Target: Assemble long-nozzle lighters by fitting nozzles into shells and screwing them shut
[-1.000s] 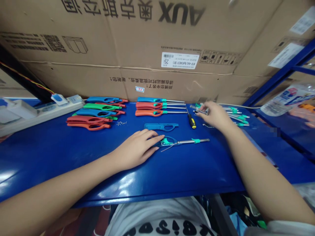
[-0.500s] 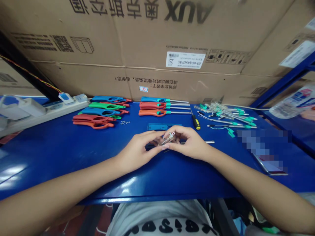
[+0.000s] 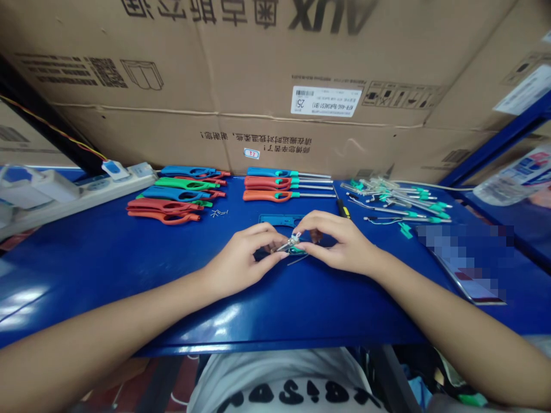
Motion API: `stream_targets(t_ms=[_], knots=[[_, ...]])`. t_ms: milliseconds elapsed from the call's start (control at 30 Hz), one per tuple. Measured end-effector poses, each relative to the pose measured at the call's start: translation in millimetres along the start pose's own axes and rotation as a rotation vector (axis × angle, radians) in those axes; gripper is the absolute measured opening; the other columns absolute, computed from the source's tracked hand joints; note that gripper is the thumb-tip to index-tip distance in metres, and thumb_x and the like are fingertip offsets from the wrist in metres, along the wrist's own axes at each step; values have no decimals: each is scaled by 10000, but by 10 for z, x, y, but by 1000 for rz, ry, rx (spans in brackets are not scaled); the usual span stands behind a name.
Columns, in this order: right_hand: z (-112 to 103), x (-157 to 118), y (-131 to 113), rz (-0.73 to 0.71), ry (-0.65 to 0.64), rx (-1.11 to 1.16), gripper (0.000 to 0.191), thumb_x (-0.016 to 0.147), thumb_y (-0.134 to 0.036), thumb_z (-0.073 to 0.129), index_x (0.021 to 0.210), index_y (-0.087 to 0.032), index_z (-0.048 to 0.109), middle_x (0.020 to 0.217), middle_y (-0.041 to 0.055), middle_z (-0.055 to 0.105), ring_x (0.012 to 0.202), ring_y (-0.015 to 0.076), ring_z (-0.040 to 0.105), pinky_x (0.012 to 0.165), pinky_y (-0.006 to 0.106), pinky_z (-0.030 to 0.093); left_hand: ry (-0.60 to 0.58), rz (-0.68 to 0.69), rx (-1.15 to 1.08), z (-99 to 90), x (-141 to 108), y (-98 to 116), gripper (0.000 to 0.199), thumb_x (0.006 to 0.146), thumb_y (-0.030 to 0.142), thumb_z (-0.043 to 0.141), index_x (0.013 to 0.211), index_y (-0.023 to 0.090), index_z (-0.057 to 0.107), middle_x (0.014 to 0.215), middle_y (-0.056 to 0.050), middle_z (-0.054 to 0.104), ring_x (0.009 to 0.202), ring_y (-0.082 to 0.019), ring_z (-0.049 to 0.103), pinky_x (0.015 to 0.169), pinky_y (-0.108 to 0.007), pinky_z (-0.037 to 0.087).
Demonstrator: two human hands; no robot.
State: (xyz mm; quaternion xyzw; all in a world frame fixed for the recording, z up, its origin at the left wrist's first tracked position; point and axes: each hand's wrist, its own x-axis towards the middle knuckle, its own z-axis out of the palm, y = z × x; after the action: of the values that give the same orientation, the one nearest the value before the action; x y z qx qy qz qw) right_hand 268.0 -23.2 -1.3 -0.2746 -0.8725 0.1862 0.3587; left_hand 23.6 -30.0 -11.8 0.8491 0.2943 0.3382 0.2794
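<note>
Between both hands is a small, pale lighter fuel tank (image 3: pixel 284 245) with a white valve end, tilted up to the right. My left hand (image 3: pixel 245 255) pinches its lower left end between thumb and fingers. At the valve end, my right hand (image 3: pixel 344 241) has its thumb and index fingertip closed around the part. Just under the fingers a bit of green plastic (image 3: pixel 296 250) shows, and a thin wire (image 3: pixel 298 260) sticks out below. Behind the hands lies a blue lighter handle half (image 3: pixel 271 219), partly covered by my right fingers.
Assembled lighters (image 3: pixel 267 195) with metal tubes lie at the back, left of a screwdriver (image 3: pixel 343 209). Coloured handle shells (image 3: pixel 167 205) and small screws (image 3: pixel 218 213) are at left. Lighter inner parts (image 3: pixel 400 201) heap at right, near a phone (image 3: pixel 469 275). A power strip (image 3: pixel 107 192) borders the left.
My right hand has shifted slightly right, and its thumb and index finger have spread apart around the valve end. The green plastic under the fingers has come into view. My left hand stays nearly still.
</note>
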Motion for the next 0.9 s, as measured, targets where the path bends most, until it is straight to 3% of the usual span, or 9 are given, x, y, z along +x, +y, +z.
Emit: stream_targets(t_ms=[100,267,667,900], knots=[[-16,-8,0,-48,-20,-73,232,935,-234,665,1162,-205,630,1047,57,674,737,113,597,705,268,521,-15,5,17,-9,6,6,128,954,204,640,1059,183,709,905,-16,620,798,-116,605,761,-250,507],[-30,2,-7,-120,-35,-142,111,958,-215,628,1065,-197,650,1016,64,686,925,153,658,793,280,532,-28,19,32,-21,10,9,105,953,195,629,1032,183,697,901,-16,620,796,-118,598,746,-247,500],[11,15,-65,-98,-49,5,116,960,-189,620,1060,-193,678,987,63,714,914,144,674,822,288,554,-114,53,56,-13,-8,6,187,990,233,590,1136,180,694,946,-35,698,882,-145,621,807,-267,506],[6,25,-69,-188,-55,53,73,941,-189,659,986,-193,716,943,56,746,901,147,697,837,286,558,-213,124,-60,-61,46,-19,209,1006,203,553,1147,198,707,966,-40,712,911,-152,629,866,-292,503]])
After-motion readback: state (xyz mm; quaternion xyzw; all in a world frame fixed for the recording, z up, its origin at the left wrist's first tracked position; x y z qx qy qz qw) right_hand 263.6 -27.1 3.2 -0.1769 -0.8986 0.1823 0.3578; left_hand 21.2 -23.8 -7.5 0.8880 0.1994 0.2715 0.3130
